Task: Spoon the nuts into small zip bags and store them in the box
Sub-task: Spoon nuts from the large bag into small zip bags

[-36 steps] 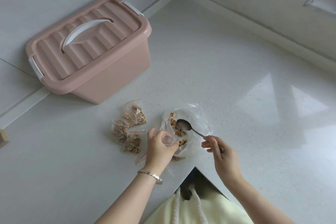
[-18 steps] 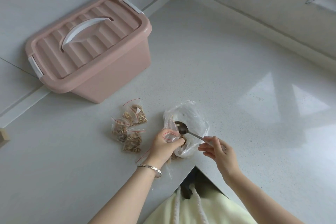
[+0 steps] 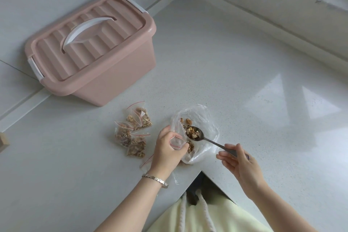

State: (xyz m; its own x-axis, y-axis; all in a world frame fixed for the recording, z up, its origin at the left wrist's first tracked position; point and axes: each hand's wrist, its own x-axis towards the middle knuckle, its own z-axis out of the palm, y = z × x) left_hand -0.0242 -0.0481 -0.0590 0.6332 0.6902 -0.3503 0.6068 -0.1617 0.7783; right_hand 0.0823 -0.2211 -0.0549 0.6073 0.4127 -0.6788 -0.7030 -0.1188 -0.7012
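My left hand (image 3: 168, 149) grips a small clear zip bag (image 3: 177, 142) with a red seal line, its mouth turned toward the spoon. My right hand (image 3: 240, 164) pinches the handle of a metal spoon (image 3: 199, 135), whose bowl holds walnut pieces just right of the small bag. Under the spoon lies a large clear plastic bag (image 3: 203, 118) with a few walnut pieces left inside. Several filled small zip bags (image 3: 132, 132) lie in a cluster to the left. The pink storage box (image 3: 94, 51) stands at the back left, its lid on.
The white counter has a notch in its front edge (image 3: 202, 172) right by my body. Walls enclose the counter at the back and left. An empty small zip bag (image 3: 147, 160) lies partly under my left wrist. A small wooden block (image 3: 3, 140) sits at the far left edge.
The spoon dipped into the large bag and has come up loaded with walnut pieces. My left hand has kept hold of the small zip bag.
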